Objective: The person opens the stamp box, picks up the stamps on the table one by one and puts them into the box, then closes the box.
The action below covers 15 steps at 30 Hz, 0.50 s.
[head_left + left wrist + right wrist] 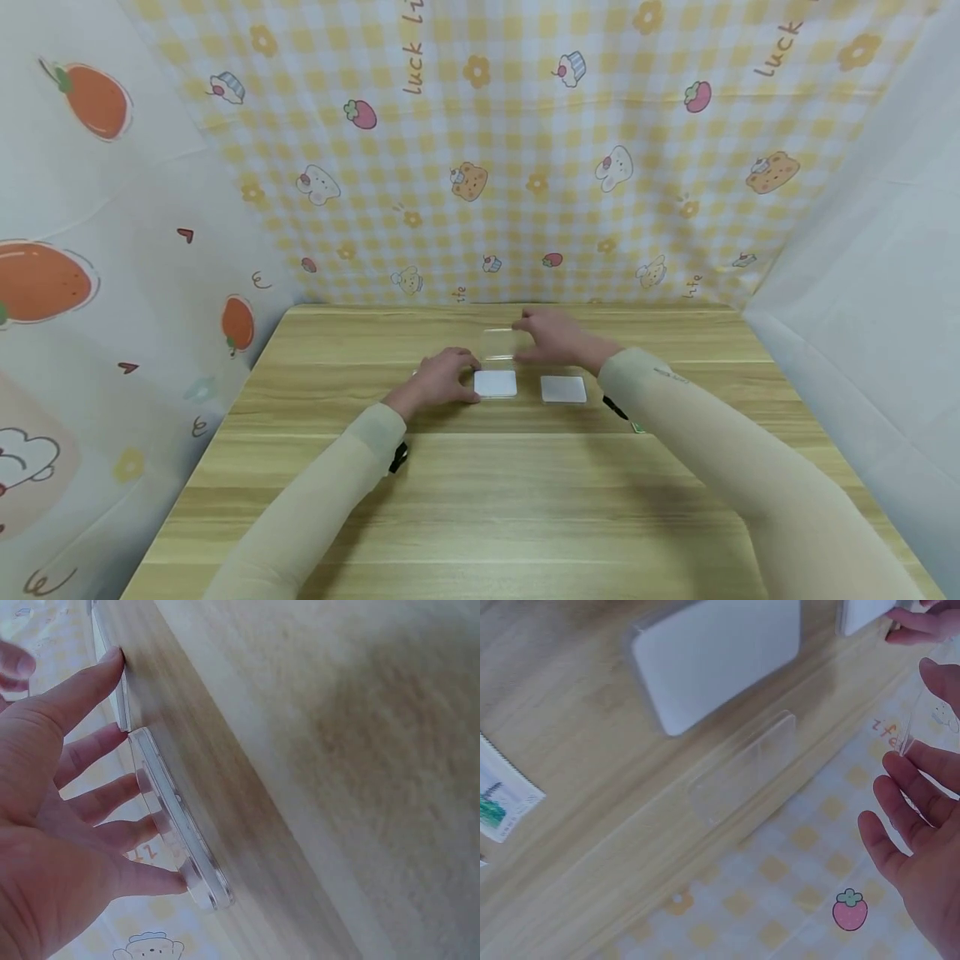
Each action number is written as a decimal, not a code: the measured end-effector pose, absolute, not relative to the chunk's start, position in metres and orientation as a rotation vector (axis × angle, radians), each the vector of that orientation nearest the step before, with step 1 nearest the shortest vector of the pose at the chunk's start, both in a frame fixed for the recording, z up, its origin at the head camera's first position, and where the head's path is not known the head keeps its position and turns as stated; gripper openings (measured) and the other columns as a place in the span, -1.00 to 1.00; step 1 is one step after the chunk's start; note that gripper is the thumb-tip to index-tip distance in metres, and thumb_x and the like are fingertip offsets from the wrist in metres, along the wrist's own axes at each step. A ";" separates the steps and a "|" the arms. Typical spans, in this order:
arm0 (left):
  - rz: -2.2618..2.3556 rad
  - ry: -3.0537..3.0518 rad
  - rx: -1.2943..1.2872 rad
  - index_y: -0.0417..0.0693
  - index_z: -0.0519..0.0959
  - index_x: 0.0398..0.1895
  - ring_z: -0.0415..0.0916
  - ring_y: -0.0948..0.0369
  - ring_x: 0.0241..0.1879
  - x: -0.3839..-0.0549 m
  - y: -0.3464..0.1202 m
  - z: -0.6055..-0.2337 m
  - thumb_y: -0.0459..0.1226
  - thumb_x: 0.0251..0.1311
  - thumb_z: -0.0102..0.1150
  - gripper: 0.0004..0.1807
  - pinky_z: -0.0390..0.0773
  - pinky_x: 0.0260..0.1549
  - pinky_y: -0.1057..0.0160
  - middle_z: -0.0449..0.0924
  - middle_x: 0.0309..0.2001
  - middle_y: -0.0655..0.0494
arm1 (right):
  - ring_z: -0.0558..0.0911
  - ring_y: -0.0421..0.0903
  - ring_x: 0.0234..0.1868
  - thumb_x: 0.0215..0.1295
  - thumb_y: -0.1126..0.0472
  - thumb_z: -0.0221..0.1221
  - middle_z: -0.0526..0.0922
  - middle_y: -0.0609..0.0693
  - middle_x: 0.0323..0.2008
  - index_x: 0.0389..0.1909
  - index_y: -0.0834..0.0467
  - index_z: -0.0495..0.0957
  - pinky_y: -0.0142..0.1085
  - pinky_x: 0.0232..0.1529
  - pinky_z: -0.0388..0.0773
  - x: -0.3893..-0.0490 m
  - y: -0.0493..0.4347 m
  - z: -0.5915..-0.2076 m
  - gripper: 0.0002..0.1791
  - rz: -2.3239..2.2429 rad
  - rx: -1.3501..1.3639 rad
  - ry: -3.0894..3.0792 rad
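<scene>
My left hand (442, 379) pinches the near and far edges of a clear plastic box with a flat white filling (495, 383), between thumb and forefinger. In the left wrist view, a second clear box (184, 825) lies by its other fingers; in the head view that hand mostly hides it. Behind the pinched box, my right hand (558, 337) holds a thin clear plastic lid (498, 343) by its right side, thumb on one edge and fingers on the other. To the right, another white-filled clear box (563, 389) rests flat on the table.
A loose clear plastic lid (746, 769) lies behind the right box, hidden by the right hand in the head view. A small packet with a green print (502, 795) lies farther right, mostly under the right sleeve. A checked curtain (525, 167) hangs along the table's back edge.
</scene>
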State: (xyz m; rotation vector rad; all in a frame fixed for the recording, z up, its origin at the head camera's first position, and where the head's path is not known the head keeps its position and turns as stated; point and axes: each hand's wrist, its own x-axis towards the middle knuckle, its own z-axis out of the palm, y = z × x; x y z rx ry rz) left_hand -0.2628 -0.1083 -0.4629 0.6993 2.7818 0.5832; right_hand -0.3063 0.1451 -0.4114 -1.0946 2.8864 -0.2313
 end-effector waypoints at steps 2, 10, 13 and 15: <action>0.576 2.786 0.707 0.03 0.62 0.18 0.24 -0.11 0.41 -0.263 -0.108 -0.463 0.00 0.07 0.52 -0.40 0.14 0.20 -0.50 0.38 0.39 -0.08 | 0.53 0.02 -0.08 0.19 -0.13 0.40 0.57 0.10 -0.05 0.21 0.22 0.59 -0.10 -0.06 0.54 -0.311 0.143 -0.409 -0.32 -0.214 -1.088 2.907; 0.565 2.793 0.760 0.02 0.62 0.17 0.29 -0.10 0.38 -0.266 -0.107 -0.466 0.02 0.09 0.49 -0.41 0.25 0.18 -0.43 0.43 0.35 -0.07 | 0.51 0.16 0.18 0.22 -0.14 0.38 0.53 0.21 0.18 0.23 0.23 0.57 0.02 0.18 0.46 -0.326 0.136 -0.409 -0.31 -0.200 -0.976 2.940; 0.549 2.797 0.765 0.01 0.63 0.16 0.31 -0.09 0.36 -0.265 -0.108 -0.466 0.02 0.09 0.50 -0.42 0.30 0.18 -0.38 0.46 0.32 -0.04 | 0.49 0.16 0.21 0.23 -0.16 0.36 0.51 0.21 0.21 0.24 0.22 0.57 0.03 0.22 0.43 -0.330 0.132 -0.412 -0.31 -0.204 -0.920 2.944; 0.542 2.796 0.764 0.02 0.63 0.17 0.32 -0.08 0.36 -0.265 -0.109 -0.465 0.02 0.09 0.50 -0.41 0.30 0.19 -0.36 0.47 0.32 -0.02 | 0.47 0.17 0.22 0.23 -0.15 0.36 0.51 0.21 0.22 0.24 0.22 0.57 0.04 0.24 0.41 -0.332 0.130 -0.413 -0.31 -0.218 -0.879 2.939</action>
